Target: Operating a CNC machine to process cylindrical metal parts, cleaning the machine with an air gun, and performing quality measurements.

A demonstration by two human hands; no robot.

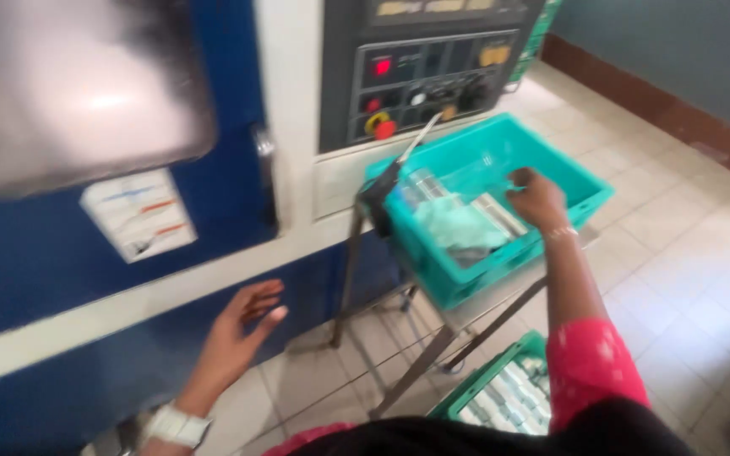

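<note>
We are reaching into the green crate [580, 190], which sits on a thin metal stand [433, 338] in front of a big blue and white machine [61, 253]. Our right hand [538, 200] is down inside the crate near its far right wall, fingers curled over something there; the picture is too blurred to tell whether they grip it or only touch it. Just left of that hand lie a pale metal block [500, 215], a crumpled green cloth [458, 228] and a clear plastic piece [422, 184], toward the crate's near left corner. Our left hand [242, 325] hangs open and empty in the air, fingers spread, close to the blue lower panel of the machine and well apart from the crate.

We judge the step in hand to be picking a part from the crate; a firm hold and a clean lift over the rim come next.

A white, roughly square label [138, 213] with thin blue and orange lines sits on the blue door, below a blurred window. The dark control panel [424, 76] above the crate's back edge carries a red button on a yellow ring [381, 127]. A second green crate [500, 397] of pale blocks stands on the floor under the stand.
</note>
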